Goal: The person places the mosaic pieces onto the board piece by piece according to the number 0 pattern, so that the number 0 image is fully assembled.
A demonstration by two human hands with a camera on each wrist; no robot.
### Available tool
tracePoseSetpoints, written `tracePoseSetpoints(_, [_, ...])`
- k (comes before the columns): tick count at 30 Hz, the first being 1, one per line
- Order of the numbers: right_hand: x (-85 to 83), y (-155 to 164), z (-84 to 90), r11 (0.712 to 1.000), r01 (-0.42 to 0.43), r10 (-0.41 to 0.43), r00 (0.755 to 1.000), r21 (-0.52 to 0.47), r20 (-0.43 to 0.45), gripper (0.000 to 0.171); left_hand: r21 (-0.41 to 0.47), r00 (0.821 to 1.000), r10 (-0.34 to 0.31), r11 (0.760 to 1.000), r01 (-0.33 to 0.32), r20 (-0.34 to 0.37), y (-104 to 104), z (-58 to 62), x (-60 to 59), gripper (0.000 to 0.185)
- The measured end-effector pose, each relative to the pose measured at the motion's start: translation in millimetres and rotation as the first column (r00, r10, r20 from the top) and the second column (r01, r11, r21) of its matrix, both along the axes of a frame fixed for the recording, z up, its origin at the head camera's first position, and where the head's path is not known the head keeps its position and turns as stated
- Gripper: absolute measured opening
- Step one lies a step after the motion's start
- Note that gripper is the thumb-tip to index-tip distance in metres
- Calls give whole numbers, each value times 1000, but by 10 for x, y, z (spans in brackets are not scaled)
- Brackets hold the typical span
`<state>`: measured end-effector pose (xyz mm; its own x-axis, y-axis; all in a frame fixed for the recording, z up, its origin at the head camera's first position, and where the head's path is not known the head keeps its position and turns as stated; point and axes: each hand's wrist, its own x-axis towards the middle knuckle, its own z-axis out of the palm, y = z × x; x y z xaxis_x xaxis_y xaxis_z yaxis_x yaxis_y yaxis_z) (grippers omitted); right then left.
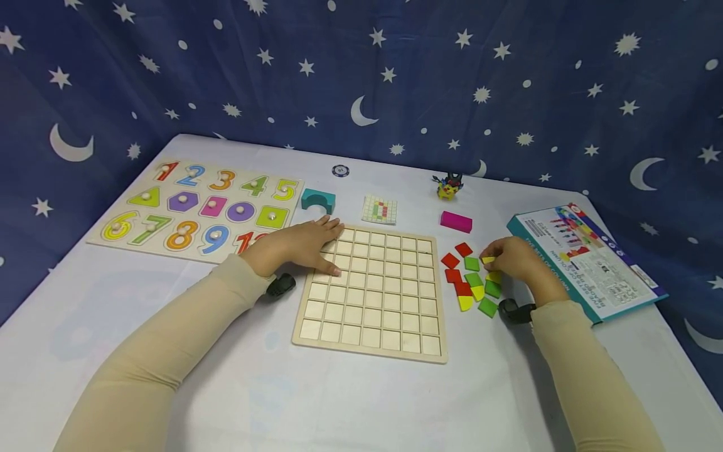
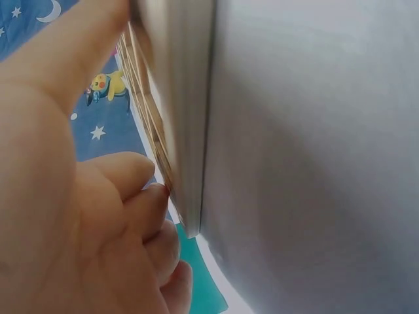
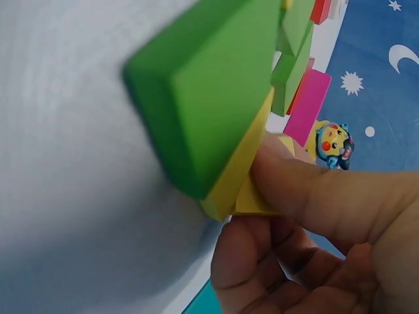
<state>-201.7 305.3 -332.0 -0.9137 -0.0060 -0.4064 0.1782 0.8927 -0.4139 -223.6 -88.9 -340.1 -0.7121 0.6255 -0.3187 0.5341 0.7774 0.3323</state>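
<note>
While a dark blue curtain [image 1: 420,75] of white stars and moons fills the back, a white tablecloth [image 1: 226,389] spreads below it. On the cloth's left lies a wooden number puzzle [image 1: 194,215], numerals 1 to 9 plainly readable (the last one, starting with a 1, is partly covered by the left hand). At the right, a teal-edged box [image 1: 590,260] bears FIVE SETS OF COLUMN along its side; the words after that, and the lid's small print, are too fine to read. Between them is the wooden grid board [image 1: 371,295], flat on the cloth.

The left hand [image 1: 305,245] rests on the board's far left corner, fingers close together and thumb spread apart; the left wrist view cuts off the thumb's tip. The right hand [image 1: 514,258] has thumb and fingers clamped on a yellow tile [image 3: 252,199], partly hidden behind the thumb, with a green tile [image 3: 222,98] close by; whether those two touch I cannot tell.

Beyond the board sit a teal arch block [image 1: 318,198], a gridded pattern card [image 1: 380,210], a magenta block [image 1: 456,221] and a Pikachu figurine [image 1: 447,188], the dark spiky part behind it hard to make out. Smaller still are a poker chip [image 1: 341,171], its centre mark illegible, and loose red tiles [image 1: 450,260] right of the board among green and yellow ones.
</note>
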Motion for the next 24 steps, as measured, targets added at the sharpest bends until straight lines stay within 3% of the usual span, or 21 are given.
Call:
tracePoseSetpoints(14, [-56, -37, 132, 998, -39, 37, 998, -47, -42, 22, -9, 999, 15, 1000, -15, 29, 8, 9, -31, 97])
tracePoseSetpoints(24, [-124, -286, 177, 997, -5, -2, 996, -82, -84, 21, -35, 1000, 6, 999, -6, 17, 13, 11, -23, 97])
